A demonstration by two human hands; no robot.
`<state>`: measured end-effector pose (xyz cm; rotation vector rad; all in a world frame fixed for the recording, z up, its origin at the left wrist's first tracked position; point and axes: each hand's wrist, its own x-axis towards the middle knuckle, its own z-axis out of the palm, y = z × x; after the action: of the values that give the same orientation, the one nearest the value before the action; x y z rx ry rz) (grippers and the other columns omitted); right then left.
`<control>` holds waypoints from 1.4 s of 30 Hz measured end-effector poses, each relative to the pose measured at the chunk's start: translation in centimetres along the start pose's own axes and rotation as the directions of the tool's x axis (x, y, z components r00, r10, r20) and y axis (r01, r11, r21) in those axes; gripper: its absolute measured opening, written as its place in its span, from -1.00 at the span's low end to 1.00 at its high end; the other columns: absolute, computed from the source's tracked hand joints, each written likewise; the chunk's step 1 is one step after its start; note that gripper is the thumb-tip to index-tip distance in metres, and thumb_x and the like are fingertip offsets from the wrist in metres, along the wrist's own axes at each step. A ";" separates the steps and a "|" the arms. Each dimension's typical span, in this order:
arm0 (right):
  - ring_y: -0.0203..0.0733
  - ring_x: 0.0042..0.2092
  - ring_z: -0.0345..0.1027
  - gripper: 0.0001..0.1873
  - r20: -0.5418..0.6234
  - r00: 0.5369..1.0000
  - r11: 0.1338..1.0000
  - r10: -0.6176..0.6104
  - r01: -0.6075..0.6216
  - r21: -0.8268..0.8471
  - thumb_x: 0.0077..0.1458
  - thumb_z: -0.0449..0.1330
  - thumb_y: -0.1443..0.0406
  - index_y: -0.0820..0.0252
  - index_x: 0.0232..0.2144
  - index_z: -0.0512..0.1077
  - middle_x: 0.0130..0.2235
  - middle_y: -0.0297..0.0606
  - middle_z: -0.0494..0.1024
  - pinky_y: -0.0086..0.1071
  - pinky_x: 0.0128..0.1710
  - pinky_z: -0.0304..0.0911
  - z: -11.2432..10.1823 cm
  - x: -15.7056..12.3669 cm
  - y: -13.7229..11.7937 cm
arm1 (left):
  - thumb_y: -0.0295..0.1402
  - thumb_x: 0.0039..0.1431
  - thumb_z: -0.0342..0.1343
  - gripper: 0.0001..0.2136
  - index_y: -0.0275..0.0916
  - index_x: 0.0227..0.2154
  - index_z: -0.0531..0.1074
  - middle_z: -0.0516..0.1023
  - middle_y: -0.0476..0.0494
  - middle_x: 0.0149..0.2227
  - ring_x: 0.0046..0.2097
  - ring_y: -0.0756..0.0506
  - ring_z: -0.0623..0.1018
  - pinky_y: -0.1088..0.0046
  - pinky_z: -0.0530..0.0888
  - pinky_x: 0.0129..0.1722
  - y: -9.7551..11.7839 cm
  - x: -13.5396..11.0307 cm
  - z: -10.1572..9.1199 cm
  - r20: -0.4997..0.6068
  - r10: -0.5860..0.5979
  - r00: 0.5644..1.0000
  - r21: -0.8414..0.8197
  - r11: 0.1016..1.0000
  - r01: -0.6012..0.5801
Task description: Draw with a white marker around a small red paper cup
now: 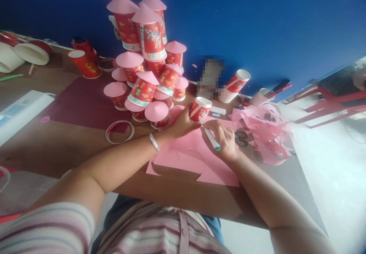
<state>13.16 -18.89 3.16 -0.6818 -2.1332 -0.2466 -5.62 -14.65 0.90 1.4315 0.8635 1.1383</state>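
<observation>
A red patterned paper cup [199, 110] stands beyond the pink paper's middle, its white rim up. My left hand [183, 123] is closed round the cup's lower left side; some of its fingers are hidden behind the cup. In my right hand [224, 136] is a white marker [211, 137] with a green end, its other end close to the cup's lower edge. Under both hands lies a sheet of pink paper [183, 151] with curved lines drawn on it and a rounded cut-out along its near edge.
Stacked red cups with pink paper cones [147, 36] rise at the back left. Pink paper scraps [271, 132] and scissors [241, 137] lie to the right. A tape roll [119, 122], a power strip [25, 111] and a tilted pair of cups [234, 86] are on the table.
</observation>
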 end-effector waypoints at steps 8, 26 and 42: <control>-0.14 -0.22 0.63 -0.65 -0.080 0.997 0.999 -0.016 0.013 -0.033 0.33 0.29 0.45 0.15 0.11 0.42 -0.19 -0.21 0.67 -0.33 -0.29 0.54 -0.1 0.0 0.6 | -0.31 0.03 0.36 -0.58 -0.20 -0.06 0.38 0.56 -0.13 -0.11 -0.11 -0.16 0.56 0.30 0.54 -0.18 0.2 0.0 0.0 0.013 -0.009 1.000 -0.004 1.000 0.009; -0.14 -0.19 0.63 -0.71 -0.062 0.998 0.999 0.011 -0.013 -0.032 0.37 0.22 0.42 0.08 0.09 0.41 -0.18 -0.24 0.67 -0.29 -0.25 0.55 -0.1 0.5 0.6 | -0.28 0.03 0.37 -0.59 -0.16 -0.08 0.37 0.55 -0.13 -0.10 -0.09 -0.17 0.57 0.23 0.55 -0.12 0.6 0.0 0.3 0.034 -0.015 0.999 0.007 1.000 0.014; -0.17 -0.23 0.62 -0.79 -0.098 0.994 0.997 0.057 -0.061 -0.036 0.39 0.21 0.41 0.07 0.01 0.42 -0.21 -0.28 0.66 -0.30 -0.28 0.54 -0.6 1.0 0.5 | -0.04 0.08 0.48 -0.48 -0.13 0.01 0.46 0.63 -0.16 -0.06 0.01 -0.25 0.62 0.14 0.58 -0.01 0.9 0.0 -0.6 0.160 -0.008 0.987 -0.127 0.991 0.028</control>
<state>13.35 -18.33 4.32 -0.7396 -2.0173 -0.2843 -6.21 -14.60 1.75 1.3843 0.6766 1.0318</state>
